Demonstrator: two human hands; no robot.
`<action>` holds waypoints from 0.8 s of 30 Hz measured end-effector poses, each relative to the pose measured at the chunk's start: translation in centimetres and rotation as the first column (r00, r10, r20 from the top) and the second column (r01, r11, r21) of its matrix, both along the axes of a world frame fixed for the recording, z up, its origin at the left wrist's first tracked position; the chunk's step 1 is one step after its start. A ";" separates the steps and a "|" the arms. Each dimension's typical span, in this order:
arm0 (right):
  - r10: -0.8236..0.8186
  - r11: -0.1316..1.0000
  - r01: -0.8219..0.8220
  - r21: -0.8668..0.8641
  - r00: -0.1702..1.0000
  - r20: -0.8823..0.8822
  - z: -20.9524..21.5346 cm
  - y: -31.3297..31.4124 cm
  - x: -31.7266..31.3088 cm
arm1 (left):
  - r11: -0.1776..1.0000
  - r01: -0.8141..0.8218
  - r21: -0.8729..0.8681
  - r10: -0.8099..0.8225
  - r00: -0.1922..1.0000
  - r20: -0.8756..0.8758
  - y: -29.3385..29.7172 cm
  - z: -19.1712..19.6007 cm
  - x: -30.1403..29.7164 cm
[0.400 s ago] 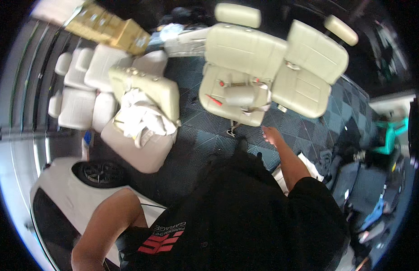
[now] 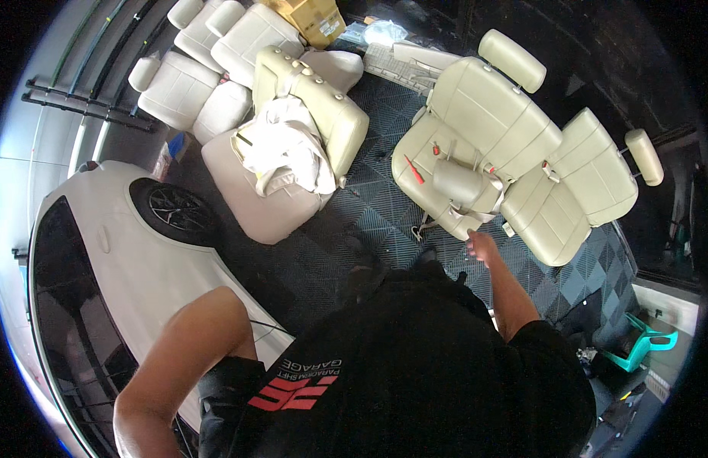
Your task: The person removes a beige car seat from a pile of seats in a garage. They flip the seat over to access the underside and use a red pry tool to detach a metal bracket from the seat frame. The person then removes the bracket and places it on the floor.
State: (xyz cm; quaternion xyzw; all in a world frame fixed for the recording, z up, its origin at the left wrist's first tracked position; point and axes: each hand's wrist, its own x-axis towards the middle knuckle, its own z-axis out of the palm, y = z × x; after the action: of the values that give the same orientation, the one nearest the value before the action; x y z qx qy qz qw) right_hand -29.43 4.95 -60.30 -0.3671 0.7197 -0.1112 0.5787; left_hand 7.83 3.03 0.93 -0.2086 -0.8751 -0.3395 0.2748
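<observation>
My right hand point(image 2: 484, 248) hangs ahead of me with its fingers curled in. Its tips overlap the front edge of a cream bench seat point(image 2: 503, 107); I cannot tell whether they touch it, nor whether anything small is inside the fingers. On that seat lie a folded-down beige armrest or pad point(image 2: 456, 182), loose seat belts point(image 2: 488, 204) and a red tool-like object point(image 2: 413, 169). Joined at its right stands a narrower cream seat point(image 2: 549, 217). My left arm point(image 2: 193, 343) is bent at the elbow, and its hand is out of view.
A white car point(image 2: 140, 244) stands close on my left. Beyond it, a seat point(image 2: 255, 195) bears crumpled white cloth point(image 2: 289, 145), with several pale seats point(image 2: 178, 91) and a cardboard box point(image 2: 312, 19) behind. A teal stool point(image 2: 640, 343) is at right. Dark patterned tiles point(image 2: 377, 206) cover the floor.
My view has turned left, so the seats have shifted rightward and more of the car shows. My right hand now appears closer to the bench seat's front edge.
</observation>
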 end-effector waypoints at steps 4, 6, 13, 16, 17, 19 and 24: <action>-0.179 0.983 0.177 0.053 0.983 0.043 3.8 -3.3 3.0 | 0.997 -0.052 -0.063 0.049 0.998 -0.041 -0.6 0.3 3.1; -0.215 0.973 0.216 0.077 0.976 -0.013 4.0 -3.3 3.1 | 0.997 -0.057 -0.057 0.057 0.998 -0.002 -1.2 -0.1 6.1; -0.176 0.959 0.184 0.213 0.983 -0.055 2.5 -2.7 11.6 | 0.980 -0.192 -0.060 0.192 0.981 -0.008 -3.0 0.8 16.3; -0.057 0.981 0.063 0.185 0.998 -0.037 2.8 -4.4 16.2 | 0.990 -0.143 -0.021 0.144 0.986 0.078 -4.6 1.0 20.4; 0.096 0.995 -0.095 0.018 0.994 -0.045 2.9 -5.2 17.5 | 0.989 -0.147 -0.025 0.148 0.986 0.075 -5.1 0.8 21.4; 0.263 0.945 -0.274 -0.176 0.961 -0.086 3.1 -7.0 19.4 | 0.989 -0.145 -0.024 0.146 0.987 0.064 -6.1 0.1 23.1; 0.107 0.992 -0.106 -0.068 0.994 0.006 3.7 -12.6 23.8 | 0.988 -0.153 -0.029 0.155 0.982 0.106 -7.4 -0.6 26.1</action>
State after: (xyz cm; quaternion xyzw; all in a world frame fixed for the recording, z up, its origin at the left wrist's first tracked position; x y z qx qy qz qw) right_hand -5.62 -7.65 -56.61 -0.4239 0.6922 -0.1062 0.5744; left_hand 33.97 -4.34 0.34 -0.1245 -0.9057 -0.3187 0.2503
